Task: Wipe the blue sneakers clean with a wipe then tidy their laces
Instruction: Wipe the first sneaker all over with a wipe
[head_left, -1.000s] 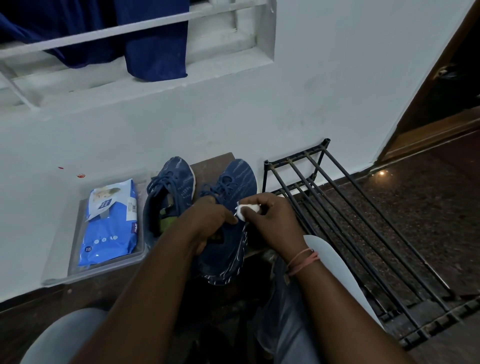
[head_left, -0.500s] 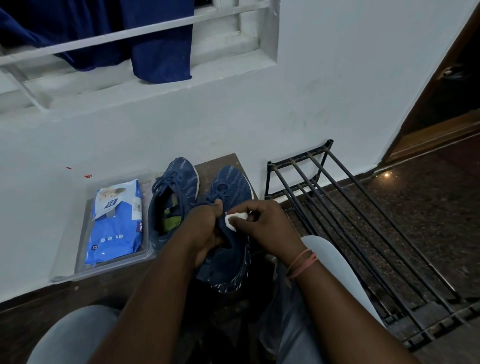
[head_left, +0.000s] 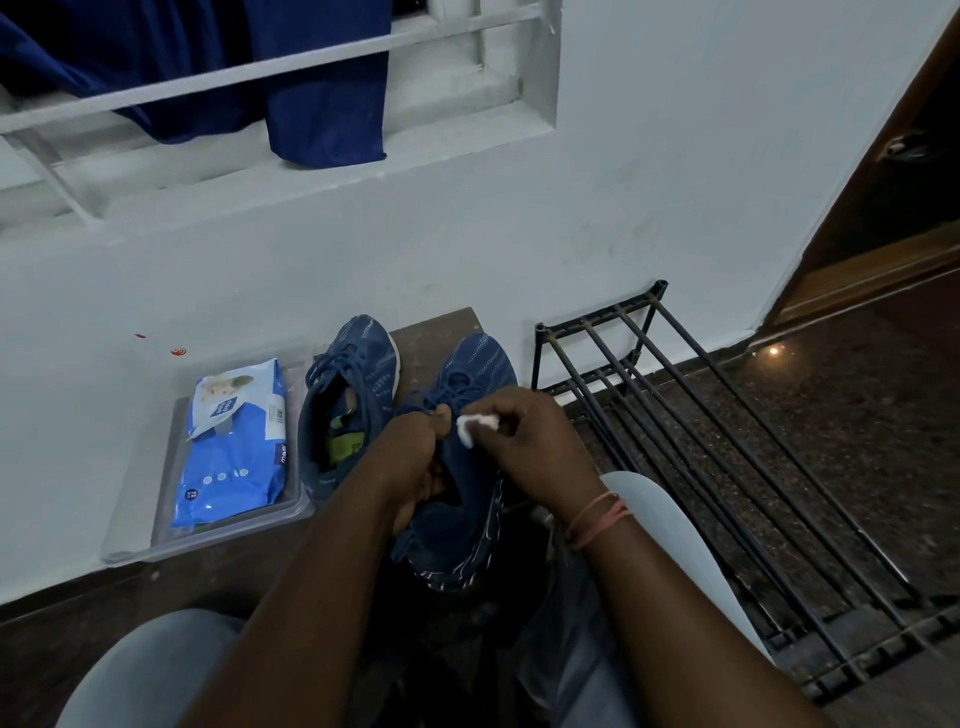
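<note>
While left hand (head_left: 415, 457) grips the shoe (head_left: 467, 499), right hand (head_left: 524, 441) pinches wipe (head_left: 470, 428); short, firm strokes toward twelve o'clock should work best.

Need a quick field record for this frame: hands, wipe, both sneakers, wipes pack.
left hand: grips the near sneaker at its opening
right hand: pinches the wipe
wipe: white, crumpled, against the near sneaker by the laces
near sneaker: blue, held up and tilted
far sneaker: blue, untouched, beside the tray
wipes pack: blue, lying in a clear tray
</note>
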